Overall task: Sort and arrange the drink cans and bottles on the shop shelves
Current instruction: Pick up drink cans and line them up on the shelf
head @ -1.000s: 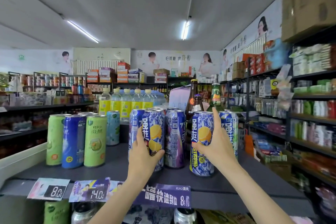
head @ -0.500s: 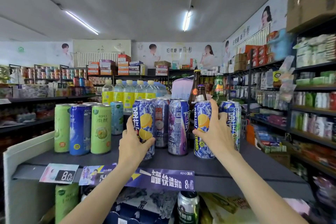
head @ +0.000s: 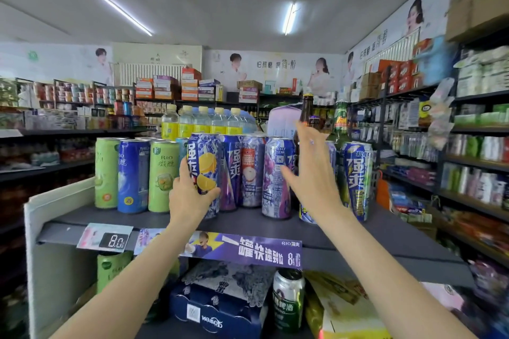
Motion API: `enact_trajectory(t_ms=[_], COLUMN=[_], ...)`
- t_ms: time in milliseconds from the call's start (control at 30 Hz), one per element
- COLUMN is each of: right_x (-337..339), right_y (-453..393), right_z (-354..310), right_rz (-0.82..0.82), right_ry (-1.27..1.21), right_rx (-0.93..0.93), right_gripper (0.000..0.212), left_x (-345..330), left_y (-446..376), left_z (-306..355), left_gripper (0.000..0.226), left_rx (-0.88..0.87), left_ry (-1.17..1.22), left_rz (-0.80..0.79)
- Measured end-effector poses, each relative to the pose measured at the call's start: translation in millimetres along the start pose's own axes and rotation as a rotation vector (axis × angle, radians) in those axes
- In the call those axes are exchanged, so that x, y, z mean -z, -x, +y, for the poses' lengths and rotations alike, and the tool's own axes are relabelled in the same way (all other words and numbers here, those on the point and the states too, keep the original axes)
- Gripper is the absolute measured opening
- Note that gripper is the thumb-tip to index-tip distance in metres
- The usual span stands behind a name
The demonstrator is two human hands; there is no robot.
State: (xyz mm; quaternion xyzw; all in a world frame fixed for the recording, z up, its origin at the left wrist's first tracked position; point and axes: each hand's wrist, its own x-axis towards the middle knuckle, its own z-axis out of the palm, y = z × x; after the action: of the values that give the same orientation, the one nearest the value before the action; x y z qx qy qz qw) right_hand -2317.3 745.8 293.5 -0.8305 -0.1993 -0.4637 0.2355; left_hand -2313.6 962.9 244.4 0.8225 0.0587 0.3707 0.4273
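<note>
Since half a second ago my right hand [head: 314, 173] has let go of the lemon can it was gripping and lifted away, fingers now spread and slack, holding nothing. That can [head: 305, 215] stands on the shelf [head: 385, 231], mostly hidden behind my wrist. My left hand [head: 190, 195] still curls round the other lemon can [head: 205, 173], thumb across its front, at the near end of the blue and purple row. Both forearms reach up and forward from below.

Beyond, the purple cans [head: 276, 176] stand upright in a close row, the green and blue cans [head: 135, 176] grouped to the left, another blue can [head: 356, 179] to the right. Further back, yellow-capped bottles [head: 202, 121] and brown and green glass bottles [head: 340, 121] wait. I judge the front row nearly lined up; the can in my left hand remains unplaced.
</note>
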Motion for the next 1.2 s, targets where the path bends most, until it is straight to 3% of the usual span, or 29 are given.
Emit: enact_trajectory(t_ms=[133, 233, 400, 700, 767, 800, 867, 933, 1000, 1100, 1200], right_x=[-42.4, -64.3, -75.9, -60.3, -43.0, -30.5, -1.1, 24.0, 32.9, 17.4, 2.9], right_y=[-10.0, -9.9, -10.9, -8.0, -6.1, -3.4, 6.1, 18.9, 31.0, 45.0, 45.1], right_z=[-20.3, -22.6, -33.2, -34.9, -30.8, -28.4, -18.7, 1.2, 23.0, 47.2, 57.8], right_rz=[-0.187, -0.199, -0.1, -0.21, -0.256, -0.227, -0.015, 0.193, 0.149, -0.142, -0.252], right_ry=[0.002, 0.06, -0.148, -0.241, -0.204, -0.166, -0.083, -0.068, -0.042, -0.059, -0.103], right_rx=[-0.131, -0.248, -0.185, -0.146, -0.094, -0.048, 0.048, 0.023, -0.122, -0.297, -0.398], right_gripper=[0.098, 0.1, 0.089, 0.095, 0.094, 0.088, 0.069, 0.055, 0.059, 0.081, 0.09], left_x=[1.3, 0.5, 1.5, -0.2, -1.8, -2.2, -5.3, -13.6, -25.6, -46.2, -56.6], left_y=[-0.5, 2.5, -0.9, 1.8, 10.7, 16.6, 29.7, 40.7, 46.3, 46.7, 39.6], left_z=[-1.8, -1.8, -3.9, -5.8, 1.2, 5.4, 14.5, 24.2, 35.0, 42.3, 43.9], left_gripper=[0.099, 0.099, 0.099, 0.098, 0.09, 0.082, 0.063, 0.054, 0.058, 0.079, 0.098], left_rx=[-0.006, -0.016, -0.019, -0.008, -0.007, -0.045, -0.246, -0.443, -0.509, -0.372, -0.275], left_ry=[-0.004, -0.022, -0.048, -0.046, -0.065, -0.067, -0.096, -0.116, -0.085, -0.007, -0.039], left_rz=[-0.035, -0.035, -0.051, -0.052, 0.029, 0.124, 0.328, 0.384, 0.249, -0.026, -0.157])
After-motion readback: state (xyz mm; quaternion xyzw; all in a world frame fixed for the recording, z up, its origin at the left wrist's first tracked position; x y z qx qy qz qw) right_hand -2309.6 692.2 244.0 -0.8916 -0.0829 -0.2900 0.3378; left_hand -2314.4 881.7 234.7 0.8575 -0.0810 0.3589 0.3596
